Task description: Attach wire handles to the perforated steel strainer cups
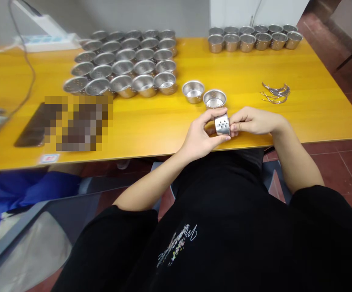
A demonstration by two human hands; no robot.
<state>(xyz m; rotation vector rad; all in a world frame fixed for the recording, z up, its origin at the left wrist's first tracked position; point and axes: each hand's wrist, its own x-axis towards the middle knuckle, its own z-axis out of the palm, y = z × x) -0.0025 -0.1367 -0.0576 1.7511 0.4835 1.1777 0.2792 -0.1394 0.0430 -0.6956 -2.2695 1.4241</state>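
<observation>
Tipped on its side near the table's front edge is a small metal cup with holes in its base (pixel 222 124). My left hand (pixel 200 136) grips it, thumb below and fingers above. At the cup's right side my right hand (pixel 250 121) is closed, thumb and fingers pinched together; whatever is between them is too small to make out. Just beyond stand two more metal cups, one close behind my hands (pixel 214 98) and one farther left (pixel 193 91). Right of them lies a small pile of curved wires (pixel 275 93).
Rows of perforated metal cups (pixel 123 86) fill the back left of the yellow table (pixel 151 125). Two more rows of cups (pixel 247 42) stand back right. A power strip (pixel 50 42), a dark phone (pixel 31 127) and a pixelated patch are at left. Blue cloth shows below.
</observation>
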